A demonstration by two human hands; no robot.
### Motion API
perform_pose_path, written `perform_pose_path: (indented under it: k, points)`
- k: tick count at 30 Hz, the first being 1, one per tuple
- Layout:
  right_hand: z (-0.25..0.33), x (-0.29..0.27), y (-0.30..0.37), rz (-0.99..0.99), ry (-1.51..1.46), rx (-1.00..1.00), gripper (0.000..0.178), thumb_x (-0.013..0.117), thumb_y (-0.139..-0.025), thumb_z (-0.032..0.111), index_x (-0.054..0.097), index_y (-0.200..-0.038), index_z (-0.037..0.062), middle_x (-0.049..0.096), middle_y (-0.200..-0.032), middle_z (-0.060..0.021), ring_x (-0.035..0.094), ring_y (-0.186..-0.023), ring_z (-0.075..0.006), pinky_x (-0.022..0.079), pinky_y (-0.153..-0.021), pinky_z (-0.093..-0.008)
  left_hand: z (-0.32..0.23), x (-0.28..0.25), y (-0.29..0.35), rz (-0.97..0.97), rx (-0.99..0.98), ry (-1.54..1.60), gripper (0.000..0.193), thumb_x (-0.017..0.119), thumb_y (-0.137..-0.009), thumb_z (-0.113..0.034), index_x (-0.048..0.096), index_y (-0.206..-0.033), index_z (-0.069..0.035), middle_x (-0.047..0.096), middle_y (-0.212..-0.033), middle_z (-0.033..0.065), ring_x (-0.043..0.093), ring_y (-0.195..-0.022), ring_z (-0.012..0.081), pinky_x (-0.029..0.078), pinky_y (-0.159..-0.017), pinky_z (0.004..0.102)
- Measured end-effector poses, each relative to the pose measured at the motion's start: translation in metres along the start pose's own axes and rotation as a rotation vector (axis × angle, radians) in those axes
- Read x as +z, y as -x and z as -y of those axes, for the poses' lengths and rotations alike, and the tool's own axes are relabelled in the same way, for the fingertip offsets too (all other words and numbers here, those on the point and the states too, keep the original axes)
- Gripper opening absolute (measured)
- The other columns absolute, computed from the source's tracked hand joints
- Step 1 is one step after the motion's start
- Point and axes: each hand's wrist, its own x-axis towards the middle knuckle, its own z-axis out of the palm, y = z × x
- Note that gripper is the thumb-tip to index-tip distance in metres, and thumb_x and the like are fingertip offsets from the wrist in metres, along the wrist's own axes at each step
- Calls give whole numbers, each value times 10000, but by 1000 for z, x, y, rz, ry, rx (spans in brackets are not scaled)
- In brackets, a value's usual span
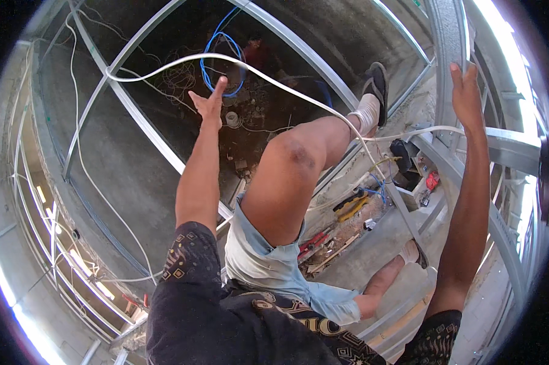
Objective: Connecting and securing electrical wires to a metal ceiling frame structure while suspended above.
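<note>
My left hand (210, 109) is held out over the opening in the metal frame, its fingers apart and nothing in them. Just above its fingertips passes a white cable (274, 76), which loops from the left frame joint across to my raised knee. Up at the right, my right hand (467, 100) grips the edge of an upright metal stud (445, 55), with some fingers hidden behind it. A second white cable (436, 129) runs below that hand. One sandalled foot (375, 97) is braced by a thin metal bar (326, 67).
Below lies a dark floor with a coil of blue cable (209, 67) and a white roll (232, 119). A ledge at the right carries yellow-handled tools (351, 208), red-handled tools (314, 242) and an open box (410, 179). Metal bars (146, 128) cross the left side.
</note>
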Motion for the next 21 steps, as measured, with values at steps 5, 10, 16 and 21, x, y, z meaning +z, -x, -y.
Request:
perform_pose_path:
  k: [5, 10, 16, 21]
  points:
    - [13, 0, 6, -13, -4, 29, 569, 397, -986, 493, 405, -1209, -31, 540, -1152, -305, 522, -1144, -448, 371, -975, -462, -38, 47, 35, 773, -96, 973, 149, 616, -890, -173, 567, -985, -69, 606, -941, 108, 619, -912, 270, 511, -891, 526]
    - [15, 8, -4, -49, -26, -58, 524, 394, -991, 425, 346, -1229, -40, 534, -1117, -407, 507, -1114, -531, 407, -920, -519, -14, 36, 46, 487, -100, 612, 163, 494, -959, -214, 518, -878, -75, 448, -628, -8, 413, -502, 87, 385, -455, 270]
    - [-2, 10, -7, -69, -87, -60, 526, 416, -983, 475, 384, -1202, -2, 535, -1164, -322, 507, -1124, -501, 390, -936, -491, -31, -81, 89, 310, 69, 249, 294, 419, -1005, -295, 554, -910, -52, 420, -614, -34, 360, -486, 45, 289, -412, 219]
    - [-22, 19, -14, -68, -71, -20, 478, 424, -990, 430, 372, -1175, -8, 541, -1135, -336, 515, -1106, -509, 396, -927, -495, -91, -164, 126, 253, 279, -14, 296, 483, -993, -276, 571, -834, -42, 412, -563, -45, 336, -498, 31, 244, -438, 218]
